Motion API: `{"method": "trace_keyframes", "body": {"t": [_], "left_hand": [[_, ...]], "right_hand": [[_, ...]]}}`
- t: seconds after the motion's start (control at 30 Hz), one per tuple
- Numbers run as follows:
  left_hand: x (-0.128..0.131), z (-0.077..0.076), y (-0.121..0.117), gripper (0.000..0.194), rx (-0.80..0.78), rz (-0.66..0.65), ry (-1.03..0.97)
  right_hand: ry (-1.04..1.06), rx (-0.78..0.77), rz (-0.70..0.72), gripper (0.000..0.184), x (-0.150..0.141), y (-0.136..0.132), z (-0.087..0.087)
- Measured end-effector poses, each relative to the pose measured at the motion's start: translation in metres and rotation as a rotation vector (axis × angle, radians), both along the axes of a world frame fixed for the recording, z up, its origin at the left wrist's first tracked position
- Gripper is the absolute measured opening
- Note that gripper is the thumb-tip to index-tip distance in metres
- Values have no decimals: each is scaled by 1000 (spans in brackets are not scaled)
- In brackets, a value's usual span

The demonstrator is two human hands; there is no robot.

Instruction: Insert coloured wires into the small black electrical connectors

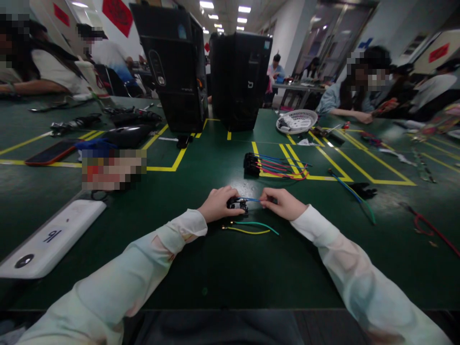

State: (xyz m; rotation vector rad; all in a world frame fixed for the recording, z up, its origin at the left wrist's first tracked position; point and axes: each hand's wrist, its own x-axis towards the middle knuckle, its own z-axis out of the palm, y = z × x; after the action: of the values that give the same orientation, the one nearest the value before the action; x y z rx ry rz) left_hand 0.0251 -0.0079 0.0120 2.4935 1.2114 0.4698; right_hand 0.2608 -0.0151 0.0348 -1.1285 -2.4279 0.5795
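Near the middle of the green table, my left hand (220, 203) is closed around a small black connector housing (241, 206). A thin blue wire (251, 199) runs from that housing to my right hand (282, 202), whose thumb and finger pinch its other end. How the wire sits in the housing is too small to tell. Just below my hands lie a green wire (257, 223) and a yellow wire (247, 231), both with metal terminals at their left ends. Farther off rests a black connector bundle (252, 164) with several blue and red wires.
Two tall black cases (179, 72) stand at the back. A white device (53, 239) and an orange-edged phone (52, 152) lie left. A white basket (305, 122) sits back right. Loose wires (354, 194) and a red cable (436, 232) lie right. Other people sit around.
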Motion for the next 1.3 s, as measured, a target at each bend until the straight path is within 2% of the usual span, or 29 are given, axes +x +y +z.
{"method": "trace_keyframes", "body": {"t": [0.17, 0.23, 0.37, 0.43, 0.53, 0.7, 0.77, 0.87, 0.93, 1.17, 1.23, 1.3], "left_hand": [[1, 1, -1, 42, -1, 6, 6], [1, 2, -1, 42, -1, 8, 4], [2, 2, -1, 41, -1, 16, 6], [2, 2, -1, 41, 1, 17, 6], [2, 2, -1, 41, -2, 7, 8], [3, 3, -1, 41, 1, 12, 7], [3, 3, -1, 40, 4, 14, 4], [2, 3, -2, 40, 4, 22, 0], [2, 3, -2, 40, -2, 22, 1], [2, 3, -2, 41, -4, 6, 1], [2, 3, -2, 41, 0, 10, 2], [2, 3, -2, 41, 1, 16, 2]], "right_hand": [[-34, 191, -212, 7, -7, 0, -2], [-21, 205, -178, 9, -8, 0, -2], [29, 120, 31, 10, -3, 0, 2], [24, 102, 69, 9, -1, 0, 5], [28, 155, 23, 9, -2, 0, 5], [43, 249, -153, 9, -8, 1, -3], [47, 235, -113, 9, -7, 1, -4], [49, 129, 11, 6, -2, 1, -3], [45, 68, 37, 5, 1, 1, -2], [26, 234, -158, 7, -8, 3, -6], [16, 231, -152, 8, -9, 1, -5], [23, 199, -76, 7, -8, -1, -4]]}}
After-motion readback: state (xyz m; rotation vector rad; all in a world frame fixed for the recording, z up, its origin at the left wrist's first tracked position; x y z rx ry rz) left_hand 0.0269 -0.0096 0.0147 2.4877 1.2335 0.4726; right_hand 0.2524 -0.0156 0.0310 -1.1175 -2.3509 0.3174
